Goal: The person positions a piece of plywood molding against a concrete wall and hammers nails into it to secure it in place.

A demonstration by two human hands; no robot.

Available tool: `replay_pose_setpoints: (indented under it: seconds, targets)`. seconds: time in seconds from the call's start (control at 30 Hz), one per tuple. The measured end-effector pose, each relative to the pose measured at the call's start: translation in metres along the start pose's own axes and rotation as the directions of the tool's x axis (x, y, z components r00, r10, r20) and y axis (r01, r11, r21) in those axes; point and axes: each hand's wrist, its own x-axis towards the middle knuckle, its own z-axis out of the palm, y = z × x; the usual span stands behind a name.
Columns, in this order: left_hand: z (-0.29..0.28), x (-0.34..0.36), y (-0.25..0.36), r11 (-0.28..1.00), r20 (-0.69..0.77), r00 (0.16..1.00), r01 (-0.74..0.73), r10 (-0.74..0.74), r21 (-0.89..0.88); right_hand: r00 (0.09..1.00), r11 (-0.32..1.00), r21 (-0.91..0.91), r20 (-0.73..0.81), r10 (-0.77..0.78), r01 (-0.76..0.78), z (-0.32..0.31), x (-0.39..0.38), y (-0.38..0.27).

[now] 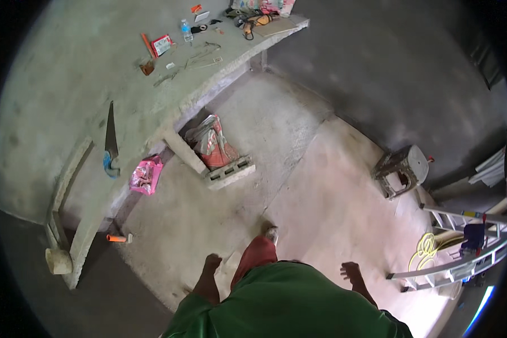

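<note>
My left hand hangs low beside my body over the concrete floor; it is small and dark in view, and its fingers cannot be made out. On the other side, my right hand is held out over the floor with fingers apart and nothing in it. Neither hand touches anything. One shoe shows ahead of my red trouser leg. Nearest to the left hand lies an orange-handled tool on the floor. Beyond it a pink plastic bag rests against the concrete counter's base.
A handsaw lies on the concrete counter, with a water bottle farther back. Below stand a red-and-white sack and a hollow block. To the right are a dirty stool, an aluminium ladder and yellow cable.
</note>
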Motion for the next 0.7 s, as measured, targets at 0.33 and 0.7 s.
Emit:
replay_pose_setpoints:
  seconds: [0.33,0.7]
  targets:
    - [-0.1,0.224,0.355,0.874,-0.052,0.997,-0.07,0.051,-0.48,0.681,0.115,-0.72,0.575,-0.454,0.685,-0.022,0.185,-0.048]
    - [-0.217,0.327,0.632,0.694,-0.007,0.978,-0.154,0.209,-0.703,0.983,0.982,-0.106,0.113,-0.143,0.155,-0.042,0.382,-0.559]
